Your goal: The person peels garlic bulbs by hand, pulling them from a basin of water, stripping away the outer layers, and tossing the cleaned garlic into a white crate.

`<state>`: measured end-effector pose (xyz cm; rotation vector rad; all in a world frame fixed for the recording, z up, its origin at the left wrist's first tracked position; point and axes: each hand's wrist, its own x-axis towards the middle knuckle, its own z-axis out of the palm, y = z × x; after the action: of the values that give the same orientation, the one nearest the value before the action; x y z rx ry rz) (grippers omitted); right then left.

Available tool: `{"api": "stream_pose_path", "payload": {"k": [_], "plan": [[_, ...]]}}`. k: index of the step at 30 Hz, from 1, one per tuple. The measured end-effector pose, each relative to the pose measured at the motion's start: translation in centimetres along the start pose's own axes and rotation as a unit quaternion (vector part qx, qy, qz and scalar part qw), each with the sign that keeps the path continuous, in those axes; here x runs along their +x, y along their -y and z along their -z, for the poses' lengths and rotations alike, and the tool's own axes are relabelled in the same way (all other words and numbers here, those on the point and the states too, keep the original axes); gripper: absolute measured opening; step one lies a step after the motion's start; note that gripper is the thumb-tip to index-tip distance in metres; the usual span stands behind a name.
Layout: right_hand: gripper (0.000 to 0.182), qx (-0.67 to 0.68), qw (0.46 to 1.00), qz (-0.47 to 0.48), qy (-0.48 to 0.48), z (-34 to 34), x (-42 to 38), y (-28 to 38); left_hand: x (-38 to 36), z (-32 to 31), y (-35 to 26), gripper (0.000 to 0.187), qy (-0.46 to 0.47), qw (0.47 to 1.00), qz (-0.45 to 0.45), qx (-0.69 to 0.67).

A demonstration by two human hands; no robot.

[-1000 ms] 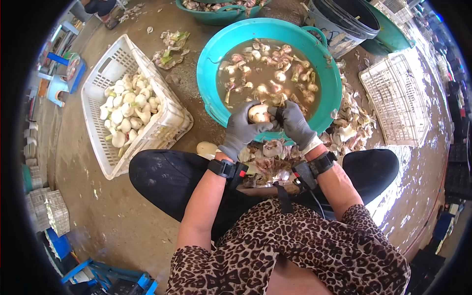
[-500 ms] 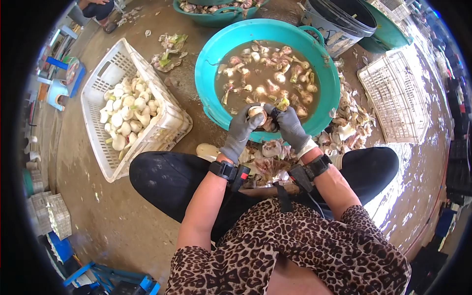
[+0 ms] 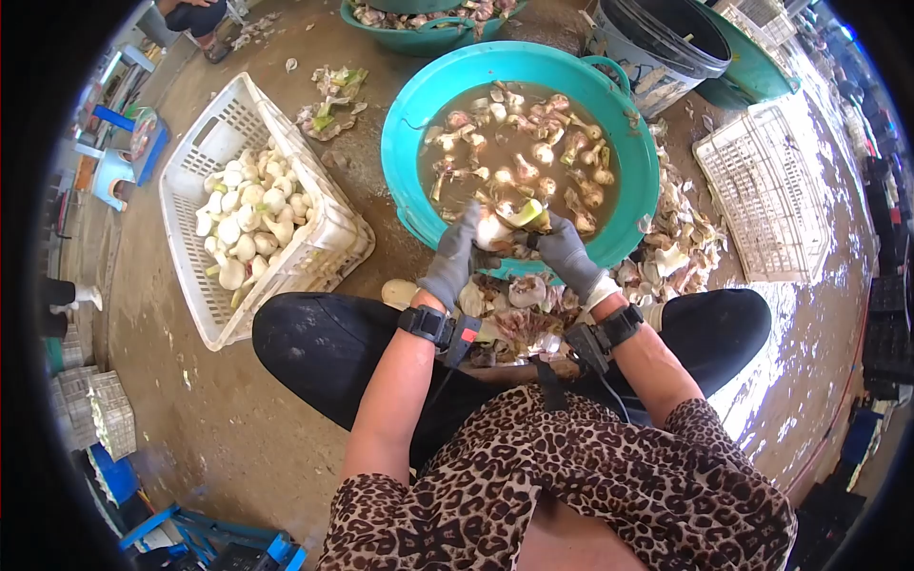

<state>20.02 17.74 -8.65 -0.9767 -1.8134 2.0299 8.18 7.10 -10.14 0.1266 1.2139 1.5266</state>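
Note:
A garlic bulb (image 3: 492, 231) with a green-yellow stem is held between my gloved hands over the near rim of the turquoise basin (image 3: 400, 143). My left hand (image 3: 454, 255) is closed on the bulb from the left, its fingertips slightly blurred. On the right, my right hand (image 3: 564, 249) grips the bulb's stem (image 3: 529, 215). Muddy water fills the basin, with many unpeeled garlic bulbs (image 3: 526, 168) in it. Below my hands lies a heap of peeled skins (image 3: 524, 328). The white crate (image 3: 328, 252) on the left holds pale peeled bulbs (image 3: 249, 207).
An empty white crate (image 3: 766, 195) stands at the right beside scattered skins (image 3: 674, 249). Behind are a dark-rimmed bucket (image 3: 647, 57) and another green basin (image 3: 428, 36) of garlic. A person's legs (image 3: 205, 27) show at the top left, and another foot (image 3: 88, 297) at the left edge.
The bulb has turned, so its green stem now points up and right. My left hand has shifted slightly left and down. A foot has appeared at the left edge.

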Motion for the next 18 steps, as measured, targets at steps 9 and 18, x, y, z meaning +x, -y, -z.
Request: {"api": "stream_pose_path", "payload": {"k": [9, 18], "plan": [[0.016, -0.180, 0.946, 0.240, 0.121, 1.9, -0.8, 0.0, 0.0, 0.2, 0.1, 0.032, -0.023, 0.995, 0.007, 0.093], [0.013, 0.034, 0.999, -0.016, -0.006, 1.3, -1.0, 0.8, -2.8, -1.2, -4.1, 0.017, -0.194, 0.957, -0.177, 0.121]]}}
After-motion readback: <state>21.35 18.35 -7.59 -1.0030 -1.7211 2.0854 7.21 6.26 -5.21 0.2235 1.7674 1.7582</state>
